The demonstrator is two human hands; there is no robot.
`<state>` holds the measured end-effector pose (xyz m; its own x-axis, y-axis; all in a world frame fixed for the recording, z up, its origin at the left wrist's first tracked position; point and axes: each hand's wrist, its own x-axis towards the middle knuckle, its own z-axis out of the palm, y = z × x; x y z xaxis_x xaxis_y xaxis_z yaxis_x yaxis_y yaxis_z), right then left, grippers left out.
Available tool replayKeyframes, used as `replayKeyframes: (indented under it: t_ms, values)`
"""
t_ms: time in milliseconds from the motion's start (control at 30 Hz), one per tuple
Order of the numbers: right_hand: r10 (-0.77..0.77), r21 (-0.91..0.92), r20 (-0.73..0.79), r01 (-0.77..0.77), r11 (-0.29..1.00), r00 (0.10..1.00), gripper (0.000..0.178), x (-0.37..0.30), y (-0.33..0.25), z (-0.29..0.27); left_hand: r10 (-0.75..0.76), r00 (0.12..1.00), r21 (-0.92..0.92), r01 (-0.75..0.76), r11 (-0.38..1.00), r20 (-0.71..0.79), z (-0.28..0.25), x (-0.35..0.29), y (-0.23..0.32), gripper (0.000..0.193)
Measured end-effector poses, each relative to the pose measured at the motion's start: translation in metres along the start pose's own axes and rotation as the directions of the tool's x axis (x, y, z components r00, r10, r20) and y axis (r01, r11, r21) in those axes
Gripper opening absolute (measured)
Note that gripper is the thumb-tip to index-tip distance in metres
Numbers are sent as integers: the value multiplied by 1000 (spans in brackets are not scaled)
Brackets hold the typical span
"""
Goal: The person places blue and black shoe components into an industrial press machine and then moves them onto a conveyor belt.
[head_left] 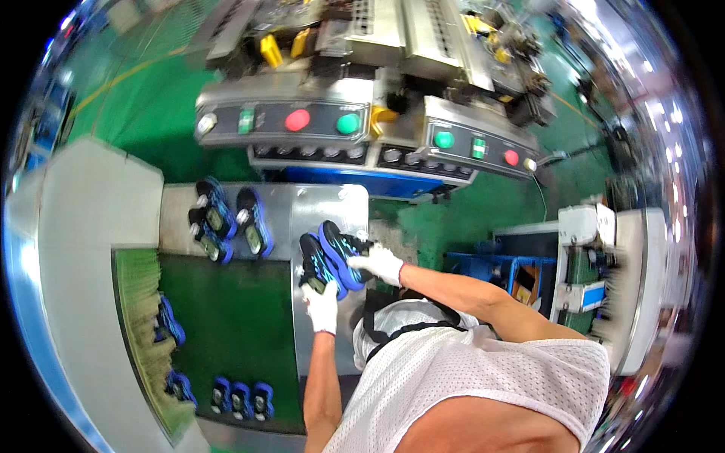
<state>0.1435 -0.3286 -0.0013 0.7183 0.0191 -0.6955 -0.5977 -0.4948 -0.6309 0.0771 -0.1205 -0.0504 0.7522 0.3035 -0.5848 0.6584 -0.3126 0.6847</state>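
Two black sneakers with blue soles and light blue markings are side by side in front of me, over the metal ledge. My left hand (322,306), in a white glove, is closed on the heel end of the left sneaker (320,260). The right sneaker (341,249) is gripped at its heel end by my right hand (380,265), also gloved in white. Both toes point away from me, and the pair touches or nearly so. Fingers are partly hidden behind the shoes.
More sneakers (254,223) stand on the metal ledge (302,204) to the left. A green conveyor belt (226,325) carries several others beneath a brush-edged grey housing (83,226). Ahead is a machine with button panels (287,121). At right stands a blue cart (483,264).
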Motion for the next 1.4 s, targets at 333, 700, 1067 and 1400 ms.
replayKeyframes:
  t_ms: [333, 700, 1067, 1400]
  values:
    - [391, 700, -517, 113, 705, 762, 71, -189, 162, -109, 399, 682, 123, -581, 804, 613, 122, -146, 153, 75]
    - [832, 718, -537, 441, 538, -141, 63, -444, 290, -227, 311, -80, -258, -767, 588, 947, 382, -349, 278, 66]
    - [644, 699, -538, 139, 702, -544, 79, -472, 436, -308, 305, -367, -396, -917, 39, 879, 591, -452, 269, 71]
    - [325, 212, -758, 259, 942, -565, 80, -457, 355, -403, 542, -378, -498, -862, 88, 750, 575, -443, 264, 82]
